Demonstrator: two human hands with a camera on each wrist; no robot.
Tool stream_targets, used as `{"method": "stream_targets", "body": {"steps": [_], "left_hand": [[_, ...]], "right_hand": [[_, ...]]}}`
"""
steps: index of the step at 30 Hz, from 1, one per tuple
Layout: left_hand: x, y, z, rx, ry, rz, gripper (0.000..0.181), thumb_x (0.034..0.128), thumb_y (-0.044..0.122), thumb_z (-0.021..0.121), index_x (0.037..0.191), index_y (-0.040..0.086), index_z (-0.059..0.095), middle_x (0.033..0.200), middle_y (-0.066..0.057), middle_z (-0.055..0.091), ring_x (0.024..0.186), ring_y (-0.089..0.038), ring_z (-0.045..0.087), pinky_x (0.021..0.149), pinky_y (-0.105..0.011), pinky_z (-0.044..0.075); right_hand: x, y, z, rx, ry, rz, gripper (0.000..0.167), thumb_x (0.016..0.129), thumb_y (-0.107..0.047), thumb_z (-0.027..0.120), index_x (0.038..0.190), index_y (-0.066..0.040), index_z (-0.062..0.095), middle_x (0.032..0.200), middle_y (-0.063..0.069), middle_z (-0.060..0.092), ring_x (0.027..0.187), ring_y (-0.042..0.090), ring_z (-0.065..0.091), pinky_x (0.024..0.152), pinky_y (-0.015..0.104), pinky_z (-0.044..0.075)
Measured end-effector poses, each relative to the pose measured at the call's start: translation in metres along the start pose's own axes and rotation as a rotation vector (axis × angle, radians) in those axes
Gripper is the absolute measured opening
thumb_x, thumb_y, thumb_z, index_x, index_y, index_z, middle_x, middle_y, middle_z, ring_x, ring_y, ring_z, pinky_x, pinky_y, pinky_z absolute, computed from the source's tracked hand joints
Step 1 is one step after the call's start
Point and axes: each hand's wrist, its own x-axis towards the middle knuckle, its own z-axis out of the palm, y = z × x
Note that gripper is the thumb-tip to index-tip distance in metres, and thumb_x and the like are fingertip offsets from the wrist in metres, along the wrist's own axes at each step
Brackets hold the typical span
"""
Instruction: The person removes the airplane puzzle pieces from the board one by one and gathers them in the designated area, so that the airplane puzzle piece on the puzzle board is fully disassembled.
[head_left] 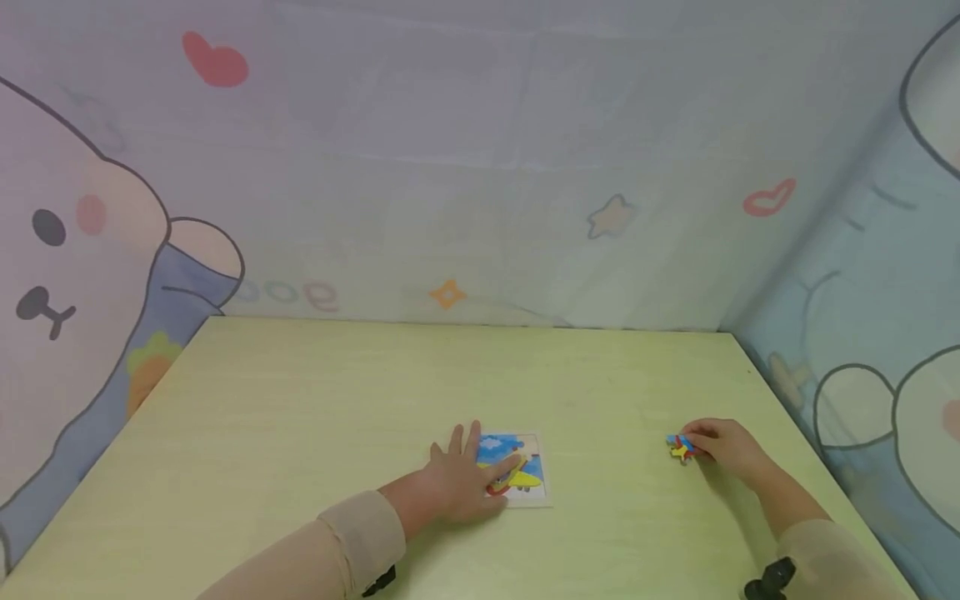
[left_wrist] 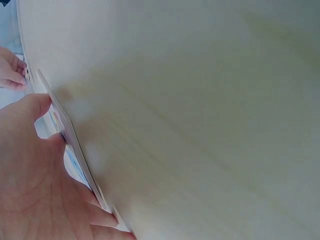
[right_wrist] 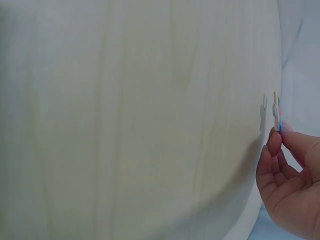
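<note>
In the head view, my left hand [head_left: 461,483] lies with spread fingers across a small square jigsaw puzzle [head_left: 531,482], whose picture shows yellow, blue and white. Its upper right corner is a bare pale patch, and the left part is hidden under the fingers. The left wrist view catches the puzzle [left_wrist: 75,145] edge-on, with the thumb and fingers of that hand [left_wrist: 35,175] against it. Well to the right, my right hand [head_left: 727,447] pinches a puzzle piece [head_left: 680,449] coloured blue, red and yellow. Seen from the right wrist, the piece [right_wrist: 277,114] is held off the table between thumb and fingertips.
Both hands work over a pale yellow-green wooden table [head_left: 337,400]. A cloth backdrop [head_left: 420,167] with cartoon prints rises behind its far edge and along both sides. Black wrist mounts [head_left: 770,578] show near the sleeves.
</note>
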Motion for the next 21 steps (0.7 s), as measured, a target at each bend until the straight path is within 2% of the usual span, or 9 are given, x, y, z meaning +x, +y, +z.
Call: {"method": "stream_targets", "body": {"steps": [10, 21], "left_hand": [[0.0, -0.001, 0.003, 0.019, 0.01, 0.008, 0.056, 0.0908, 0.061, 0.034, 0.144, 0.05, 0.02, 0.153, -0.021, 0.008, 0.137, -0.043, 0.009, 0.097, -0.065, 0.025], [-0.001, -0.002, 0.003, 0.015, 0.002, -0.003, 0.056, 0.0914, 0.06, 0.034, 0.144, 0.051, 0.019, 0.153, -0.021, 0.006, 0.138, -0.043, 0.008, 0.098, -0.065, 0.024]], "right_hand": [[0.004, 0.012, 0.0, -0.072, 0.008, -0.022, 0.021, 0.096, -0.007, 0.051, 0.103, 0.01, 0.061, 0.086, 0.008, 0.063, 0.074, 0.017, 0.054, 0.061, 0.028, 0.045], [0.003, 0.013, -0.003, -0.12, 0.026, -0.014, 0.023, 0.095, -0.01, 0.053, 0.103, 0.01, 0.062, 0.09, 0.013, 0.064, 0.076, 0.017, 0.054, 0.063, 0.029, 0.045]]}}
